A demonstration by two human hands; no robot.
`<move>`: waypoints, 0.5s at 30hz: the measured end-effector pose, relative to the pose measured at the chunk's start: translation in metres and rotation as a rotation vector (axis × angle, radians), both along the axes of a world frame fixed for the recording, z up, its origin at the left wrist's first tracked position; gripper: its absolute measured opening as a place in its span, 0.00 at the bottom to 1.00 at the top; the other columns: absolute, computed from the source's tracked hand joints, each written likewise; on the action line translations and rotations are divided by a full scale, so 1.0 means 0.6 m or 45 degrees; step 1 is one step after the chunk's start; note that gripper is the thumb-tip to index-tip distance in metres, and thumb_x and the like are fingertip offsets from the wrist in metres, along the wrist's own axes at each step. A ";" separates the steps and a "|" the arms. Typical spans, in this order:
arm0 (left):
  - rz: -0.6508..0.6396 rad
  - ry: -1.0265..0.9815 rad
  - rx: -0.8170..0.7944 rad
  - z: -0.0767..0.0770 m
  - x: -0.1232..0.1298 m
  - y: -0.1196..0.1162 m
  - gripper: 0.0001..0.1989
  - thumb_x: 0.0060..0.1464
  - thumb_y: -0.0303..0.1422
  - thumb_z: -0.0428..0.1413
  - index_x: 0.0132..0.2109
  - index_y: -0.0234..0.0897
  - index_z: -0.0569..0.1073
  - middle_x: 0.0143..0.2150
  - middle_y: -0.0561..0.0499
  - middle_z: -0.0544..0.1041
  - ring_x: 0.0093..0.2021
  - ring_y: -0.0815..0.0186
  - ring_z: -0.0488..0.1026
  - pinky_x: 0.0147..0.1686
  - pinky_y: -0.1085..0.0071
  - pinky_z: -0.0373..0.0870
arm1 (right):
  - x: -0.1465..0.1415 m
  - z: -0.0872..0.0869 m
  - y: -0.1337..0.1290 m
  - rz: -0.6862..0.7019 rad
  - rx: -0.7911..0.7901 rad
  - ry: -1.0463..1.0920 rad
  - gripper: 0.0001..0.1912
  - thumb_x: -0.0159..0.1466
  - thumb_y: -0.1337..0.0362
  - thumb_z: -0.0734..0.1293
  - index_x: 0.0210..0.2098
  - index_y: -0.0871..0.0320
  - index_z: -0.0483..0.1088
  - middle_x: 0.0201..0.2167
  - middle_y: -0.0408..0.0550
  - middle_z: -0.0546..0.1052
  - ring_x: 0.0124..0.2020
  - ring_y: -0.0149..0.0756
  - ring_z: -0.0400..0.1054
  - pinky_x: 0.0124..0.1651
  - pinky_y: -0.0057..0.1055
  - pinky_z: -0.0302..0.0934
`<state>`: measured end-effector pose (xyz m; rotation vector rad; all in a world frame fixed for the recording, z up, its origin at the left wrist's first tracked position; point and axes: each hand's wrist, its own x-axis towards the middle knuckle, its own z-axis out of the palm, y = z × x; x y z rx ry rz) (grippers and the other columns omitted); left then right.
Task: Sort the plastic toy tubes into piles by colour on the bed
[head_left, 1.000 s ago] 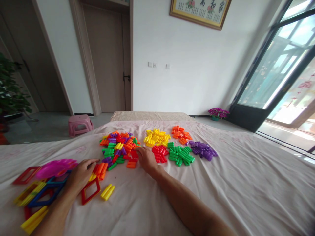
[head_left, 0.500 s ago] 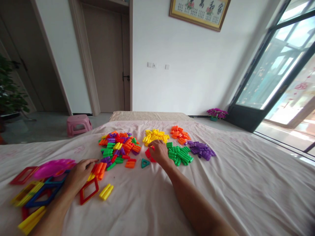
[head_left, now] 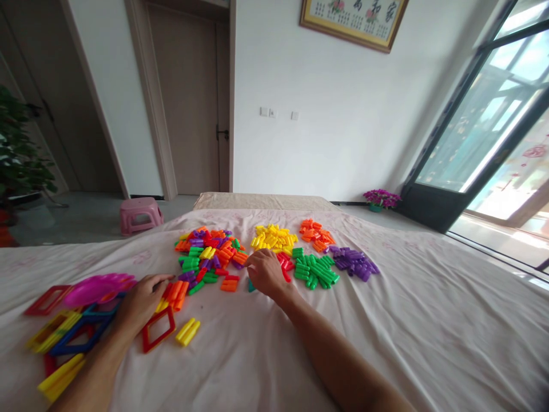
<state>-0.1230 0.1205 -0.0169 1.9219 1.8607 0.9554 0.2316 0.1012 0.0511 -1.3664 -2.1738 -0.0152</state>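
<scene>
My left hand (head_left: pixel 144 298) rests palm down at the left, fingers loosely stretched, beside a row of orange plastic tube blocks (head_left: pixel 175 294). Nothing shows in its fingers. A red diamond-shaped frame tile (head_left: pixel 146 339) lies near its wrist. My right hand (head_left: pixel 266 273) hovers over the middle of the cloth with loosely bent fingers and no visible object in them. It partly covers a teal triangle (head_left: pixel 251 285) and the red tube pile (head_left: pixel 286 266). To its left lies a mixed pile of coloured tubes (head_left: pixel 210 254).
Sorted piles of yellow tubes (head_left: pixel 274 236), orange tubes (head_left: pixel 316 233), green tubes (head_left: pixel 316 270) and purple tubes (head_left: pixel 355 262) lie beyond and right. A magenta plate (head_left: pixel 96 289) and frame tiles (head_left: pixel 81 337) are at left. Yellow tubes (head_left: pixel 187 332) lie near the front.
My right hand has moved left and slightly nearer, off the red tubes and over the teal triangle. My left hand stays by the orange tubes. The view has shifted slightly.
</scene>
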 end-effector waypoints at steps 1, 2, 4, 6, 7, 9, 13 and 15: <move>-0.001 0.002 0.001 0.000 0.000 0.000 0.19 0.56 0.41 0.48 0.46 0.39 0.79 0.50 0.46 0.81 0.52 0.58 0.76 0.52 0.66 0.69 | -0.011 0.000 -0.005 0.041 -0.008 -0.010 0.09 0.61 0.69 0.68 0.39 0.52 0.77 0.40 0.44 0.79 0.48 0.39 0.65 0.52 0.36 0.57; -0.003 0.005 0.002 -0.001 0.000 0.000 0.19 0.56 0.41 0.48 0.46 0.39 0.79 0.50 0.46 0.80 0.52 0.58 0.75 0.53 0.65 0.69 | -0.021 -0.001 -0.009 0.080 -0.014 -0.026 0.08 0.62 0.67 0.68 0.41 0.52 0.77 0.40 0.45 0.78 0.48 0.39 0.65 0.52 0.36 0.57; -0.005 0.008 0.007 -0.003 -0.001 0.001 0.20 0.56 0.41 0.48 0.47 0.39 0.79 0.50 0.46 0.81 0.52 0.58 0.75 0.53 0.66 0.69 | -0.039 -0.006 -0.017 0.142 -0.019 -0.069 0.10 0.64 0.64 0.68 0.45 0.53 0.75 0.42 0.46 0.78 0.49 0.40 0.65 0.53 0.36 0.57; -0.003 0.010 0.009 -0.005 -0.002 0.003 0.19 0.56 0.41 0.48 0.47 0.39 0.79 0.50 0.47 0.81 0.52 0.58 0.75 0.53 0.67 0.69 | -0.051 -0.012 -0.022 0.174 -0.032 -0.122 0.13 0.65 0.61 0.67 0.49 0.53 0.73 0.43 0.47 0.78 0.49 0.41 0.65 0.53 0.37 0.57; -0.002 0.010 0.007 -0.005 -0.002 0.003 0.19 0.56 0.41 0.48 0.47 0.39 0.79 0.50 0.47 0.81 0.52 0.59 0.75 0.52 0.68 0.69 | -0.055 -0.015 -0.023 0.178 -0.048 -0.147 0.13 0.66 0.61 0.67 0.50 0.53 0.73 0.43 0.48 0.78 0.49 0.41 0.65 0.53 0.37 0.58; 0.000 0.010 -0.001 -0.007 -0.003 0.004 0.19 0.56 0.41 0.48 0.47 0.39 0.79 0.50 0.47 0.80 0.52 0.59 0.75 0.52 0.68 0.69 | -0.058 -0.020 -0.023 0.182 -0.087 -0.168 0.13 0.66 0.61 0.67 0.50 0.53 0.73 0.42 0.48 0.78 0.48 0.41 0.66 0.52 0.36 0.58; -0.012 0.008 -0.026 -0.006 -0.003 0.004 0.20 0.57 0.41 0.47 0.48 0.39 0.78 0.51 0.47 0.80 0.53 0.59 0.74 0.54 0.67 0.68 | -0.057 -0.021 -0.019 0.220 -0.093 -0.092 0.14 0.65 0.61 0.68 0.51 0.52 0.73 0.46 0.48 0.77 0.49 0.40 0.66 0.53 0.34 0.59; -0.008 0.009 -0.036 -0.005 -0.002 0.003 0.20 0.57 0.41 0.47 0.48 0.39 0.78 0.51 0.47 0.80 0.53 0.59 0.74 0.54 0.66 0.68 | -0.056 -0.022 -0.017 0.233 -0.081 -0.062 0.15 0.64 0.62 0.70 0.50 0.53 0.73 0.46 0.47 0.77 0.48 0.39 0.66 0.52 0.33 0.59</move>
